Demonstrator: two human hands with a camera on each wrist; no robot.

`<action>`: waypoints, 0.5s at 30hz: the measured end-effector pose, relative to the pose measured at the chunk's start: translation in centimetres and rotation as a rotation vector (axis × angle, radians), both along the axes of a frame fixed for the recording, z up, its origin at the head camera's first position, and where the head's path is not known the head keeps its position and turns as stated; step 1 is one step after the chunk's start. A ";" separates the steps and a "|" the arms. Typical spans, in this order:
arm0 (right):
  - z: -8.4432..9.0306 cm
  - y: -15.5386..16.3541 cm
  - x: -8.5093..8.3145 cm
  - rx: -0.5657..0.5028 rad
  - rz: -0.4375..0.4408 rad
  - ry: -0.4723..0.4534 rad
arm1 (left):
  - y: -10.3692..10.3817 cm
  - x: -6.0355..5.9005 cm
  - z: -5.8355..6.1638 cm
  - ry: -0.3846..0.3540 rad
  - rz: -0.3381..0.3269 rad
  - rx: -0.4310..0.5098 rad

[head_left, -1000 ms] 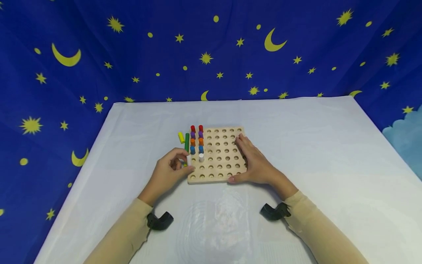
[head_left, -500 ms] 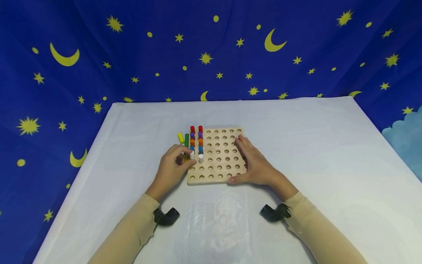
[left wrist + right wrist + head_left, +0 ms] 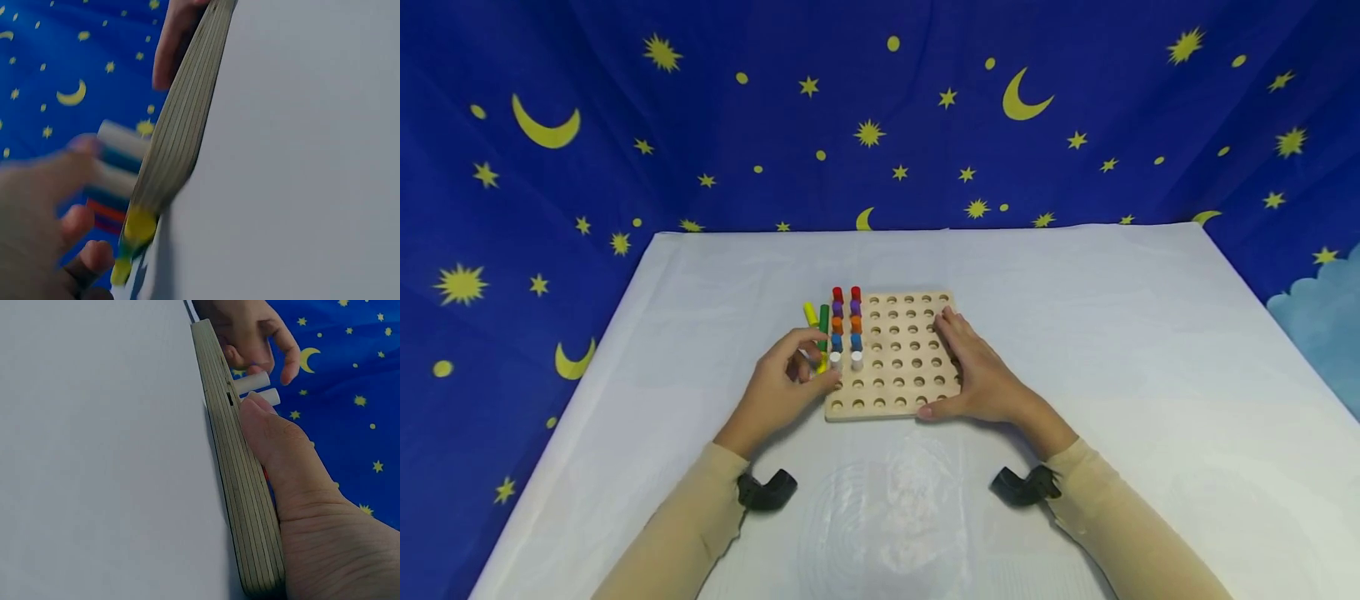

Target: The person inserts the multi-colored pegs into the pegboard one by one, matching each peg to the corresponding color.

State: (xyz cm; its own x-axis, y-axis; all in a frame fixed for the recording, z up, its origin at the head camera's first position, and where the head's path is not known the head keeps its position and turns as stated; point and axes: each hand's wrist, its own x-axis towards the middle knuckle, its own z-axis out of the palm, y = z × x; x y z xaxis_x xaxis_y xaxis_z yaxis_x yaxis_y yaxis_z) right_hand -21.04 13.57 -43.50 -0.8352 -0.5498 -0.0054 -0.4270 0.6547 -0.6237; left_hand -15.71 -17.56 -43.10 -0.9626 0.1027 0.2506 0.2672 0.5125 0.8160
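The square, light wooden pegboard (image 3: 895, 354) with rows of round holes lies flat near the middle of the white-covered table (image 3: 1075, 333). Ten short round pegs stand in its two leftmost columns, five in each. From the far edge toward the person each column reads red, purple, orange, blue, white. The white peg in the outer column (image 3: 835, 360) stands just beside the left hand (image 3: 782, 387), and the white peg in the second column (image 3: 857, 359) stands next to it. The rest of the holes hold nothing.

The left hand sits at the board's left edge, its fingers loosely curled and its thumb and forefinger parted around the outer white peg. The head view does not show whether they touch it; the right wrist view shows the fingertips (image 3: 289, 375) arched over the peg's end with a little gap. The right hand (image 3: 981, 375) lies flat on the board's right side, fingers straight and together across the holes and the thumb (image 3: 265, 425) pressed on the near edge.

Three loose pegs lie on the cloth just off the board's left edge. They are a yellow peg (image 3: 810, 313), a green peg (image 3: 823, 322) and a second yellow peg (image 3: 822, 362) partly hidden by the left fingers.

A black wrist camera mount (image 3: 763, 490) sits under each beige sleeve. A dark blue cloth printed with yellow stars and moons (image 3: 880, 108) hangs behind the table. No writing can be read anywhere.
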 end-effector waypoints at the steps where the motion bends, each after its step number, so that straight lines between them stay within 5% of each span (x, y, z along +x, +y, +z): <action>1: 0.0 0.0 0.0 0.001 -0.001 -0.001 | -0.3 -0.1 0.1 0.007 0.010 0.009; 4: 0.1 0.0 0.0 0.001 -0.004 -0.003 | -0.9 -0.8 0.4 0.007 0.073 -0.005; 8: 0.0 0.0 0.0 0.003 -0.007 -0.006 | -1.4 -2.5 0.9 -0.115 0.149 -0.070; 15: -0.1 0.0 0.0 0.003 -0.004 0.008 | -1.6 -5.8 0.8 -0.267 0.136 -0.217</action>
State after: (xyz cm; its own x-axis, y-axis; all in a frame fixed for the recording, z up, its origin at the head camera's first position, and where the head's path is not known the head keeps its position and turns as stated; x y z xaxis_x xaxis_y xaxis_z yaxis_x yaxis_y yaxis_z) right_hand -21.04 13.59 -43.62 -0.8376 -0.5463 -0.0004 -0.4290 0.6581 -0.6188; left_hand -21.52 -19.19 -42.27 -0.9997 -0.0077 -0.0248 -0.0231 0.6977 0.7160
